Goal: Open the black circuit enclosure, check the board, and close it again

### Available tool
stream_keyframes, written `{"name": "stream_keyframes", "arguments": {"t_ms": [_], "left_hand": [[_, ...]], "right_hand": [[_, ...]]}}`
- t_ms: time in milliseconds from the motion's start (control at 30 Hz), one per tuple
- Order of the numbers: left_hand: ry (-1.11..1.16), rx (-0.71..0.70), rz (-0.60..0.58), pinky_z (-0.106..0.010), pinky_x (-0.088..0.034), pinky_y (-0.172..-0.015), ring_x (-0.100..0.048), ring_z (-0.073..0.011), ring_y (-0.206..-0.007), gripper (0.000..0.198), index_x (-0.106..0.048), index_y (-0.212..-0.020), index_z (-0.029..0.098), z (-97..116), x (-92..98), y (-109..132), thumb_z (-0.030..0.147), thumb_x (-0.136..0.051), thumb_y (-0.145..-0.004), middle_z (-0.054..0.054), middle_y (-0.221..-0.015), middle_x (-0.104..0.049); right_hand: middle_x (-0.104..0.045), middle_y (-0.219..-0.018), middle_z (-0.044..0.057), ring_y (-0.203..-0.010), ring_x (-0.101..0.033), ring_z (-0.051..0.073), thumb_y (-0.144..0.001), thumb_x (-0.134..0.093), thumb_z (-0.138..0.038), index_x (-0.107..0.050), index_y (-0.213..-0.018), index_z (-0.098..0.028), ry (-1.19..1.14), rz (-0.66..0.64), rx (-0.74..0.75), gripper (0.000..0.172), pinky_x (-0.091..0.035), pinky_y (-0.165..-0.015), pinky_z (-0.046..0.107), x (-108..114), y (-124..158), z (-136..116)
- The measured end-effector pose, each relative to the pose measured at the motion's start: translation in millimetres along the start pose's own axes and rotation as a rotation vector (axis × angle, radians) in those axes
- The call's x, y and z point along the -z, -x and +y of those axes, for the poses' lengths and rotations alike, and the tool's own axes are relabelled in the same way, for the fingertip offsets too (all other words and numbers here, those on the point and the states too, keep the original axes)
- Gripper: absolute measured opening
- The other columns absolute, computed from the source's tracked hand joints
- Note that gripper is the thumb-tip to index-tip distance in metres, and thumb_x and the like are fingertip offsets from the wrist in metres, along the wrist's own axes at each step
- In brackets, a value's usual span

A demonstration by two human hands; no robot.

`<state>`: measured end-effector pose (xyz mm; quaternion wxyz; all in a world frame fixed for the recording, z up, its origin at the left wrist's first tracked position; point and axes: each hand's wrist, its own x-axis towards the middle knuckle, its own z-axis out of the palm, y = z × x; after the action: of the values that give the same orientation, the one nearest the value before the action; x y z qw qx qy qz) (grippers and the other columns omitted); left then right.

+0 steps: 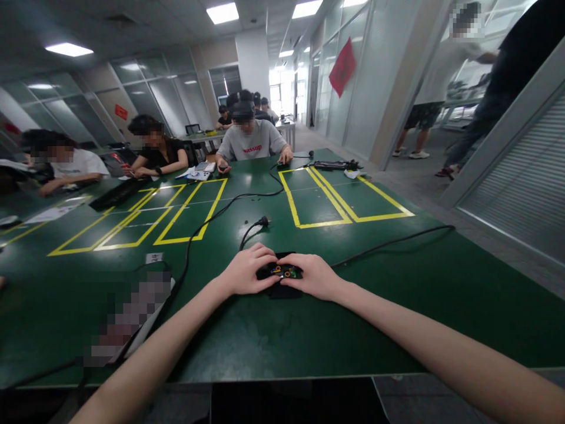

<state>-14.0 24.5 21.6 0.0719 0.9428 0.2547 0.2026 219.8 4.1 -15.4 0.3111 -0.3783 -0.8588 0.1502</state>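
A small circuit board (288,272) with orange coils and a green part sits in or over a black casing (285,291) near the table's front. My left hand (251,271) closes on its left side, thumb and fingers curved around the edge. From the other side, my right hand (311,275) grips it, thumb low and fingers on top. The fingertips of both hands almost meet above the board, hiding its ends. Beyond my left hand lies a black power plug (263,221), its cord running back behind that hand. Another black cable (392,241) leads away past my right hand.
The green table (353,330) carries yellow tape outlines (324,222). A long black cable (189,241) crosses it on the left, beside a blurred-out flat object (132,321). A person in a grey shirt (249,144) sits opposite; others sit at left. Black gear (335,165) lies at the far edge.
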Motion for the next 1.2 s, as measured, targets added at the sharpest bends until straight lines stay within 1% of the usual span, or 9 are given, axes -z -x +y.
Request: {"name": "stream_keyframes", "arguments": {"t_ms": [133,200,367,500,633,900,1067,1133,1200], "left_hand": [[0.044,0.096,0.054,-0.045,-0.055,-0.102,-0.066,-0.0281,-0.119,0.034,-0.07,-0.12,0.021,4.3,-1.5,11.8,0.042,-0.067,-0.093,-0.013,-0.132,-0.069],[0.043,0.117,0.027,-0.044,-0.055,-0.103,-0.066,-0.0277,-0.12,0.031,-0.07,-0.117,0.022,5.4,-3.5,11.0,0.041,-0.068,-0.093,-0.012,-0.132,-0.069],[0.014,0.14,0.05,-0.043,-0.055,-0.103,-0.067,-0.0281,-0.119,0.03,-0.071,-0.112,0.02,-1.2,-6.1,6.5,0.042,-0.07,-0.091,-0.012,-0.129,-0.07],[0.043,0.143,0.038,-0.045,-0.054,-0.106,-0.066,-0.028,-0.122,0.036,-0.069,-0.125,0.021,-6.2,-6.4,9.6,0.042,-0.064,-0.097,-0.012,-0.134,-0.068],[0.05,0.128,0.03,-0.047,-0.052,-0.109,-0.063,-0.0298,-0.128,0.044,-0.066,-0.133,0.023,-4.1,-8.6,9.9,0.042,-0.067,-0.094,-0.013,-0.142,-0.064],[0.014,0.153,-0.004,-0.051,-0.049,-0.111,-0.059,-0.032,-0.131,0.047,-0.064,-0.135,0.021,-3.7,-12.0,8.2,0.043,-0.068,-0.094,-0.015,-0.146,-0.06],[0.064,0.176,0.071,-0.045,-0.049,-0.11,-0.06,-0.0286,-0.13,0.047,-0.055,-0.143,0.022,-8.6,-10.9,8.4,0.04,-0.059,-0.1,-0.013,-0.141,-0.062],[0.098,0.189,0.11,-0.041,-0.051,-0.106,-0.062,-0.0261,-0.125,0.04,-0.057,-0.137,0.021,-8.9,-9.3,8.2,0.036,-0.056,-0.1,-0.012,-0.138,-0.062],[0.113,0.21,0.132,-0.037,-0.055,-0.097,-0.066,-0.0235,-0.113,0.032,-0.06,-0.127,0.021,-8.6,-7.7,8.4,0.032,-0.059,-0.096,-0.01,-0.129,-0.063]], "right_hand": [[-0.077,-0.117,0.007,-0.104,-0.075,0.026,-0.084,-0.081,-0.033,-0.072,-0.119,-0.025,0.014,-0.003,0.004,0.038,-0.059,-0.088,0.037,4.3,0.6,-0.2],[-0.076,-0.118,0.007,-0.104,-0.074,0.025,-0.085,-0.079,-0.036,-0.072,-0.119,-0.025,0.019,0.0,0.002,0.037,-0.059,-0.088,0.036,8.2,1.2,-0.4],[-0.071,-0.121,0.007,-0.098,-0.073,0.023,-0.085,-0.079,-0.035,-0.067,-0.121,-0.024,0.009,-0.019,-0.015,0.039,-0.058,-0.081,0.034,20.1,3.0,2.0],[-0.071,-0.111,0.006,-0.094,-0.07,0.021,-0.084,-0.077,-0.026,-0.065,-0.11,-0.022,-0.055,-0.013,-0.022,0.029,-0.056,-0.078,0.032,22.7,2.4,4.9],[-0.072,-0.106,0.006,-0.093,-0.07,0.022,-0.082,-0.079,-0.025,-0.064,-0.107,-0.02,-0.097,-0.007,-0.063,0.028,-0.056,-0.08,0.033,19.3,-1.1,6.7],[-0.074,-0.118,0.009,-0.106,-0.071,0.025,-0.085,-0.079,-0.029,-0.067,-0.119,-0.021,-0.129,-0.013,-0.049,0.037,-0.056,-0.094,0.038,14.3,-5.4,17.6],[-0.072,-0.118,0.01,-0.109,-0.068,0.025,-0.094,-0.067,-0.027,-0.065,-0.12,-0.021,-0.064,0.028,-0.005,0.027,-0.055,-0.095,0.04,12.4,-3.7,13.7],[-0.068,-0.123,0.01,-0.102,-0.068,0.022,-0.094,-0.065,-0.025,-0.063,-0.12,-0.022,-0.044,0.04,0.012,0.027,-0.056,-0.089,0.036,17.2,-1.6,10.7],[-0.064,-0.123,0.009,-0.087,-0.066,0.018,-0.089,-0.066,-0.022,-0.061,-0.116,-0.021,0.003,0.038,-0.009,0.028,-0.054,-0.078,0.032,25.5,0.9,10.5]]}}
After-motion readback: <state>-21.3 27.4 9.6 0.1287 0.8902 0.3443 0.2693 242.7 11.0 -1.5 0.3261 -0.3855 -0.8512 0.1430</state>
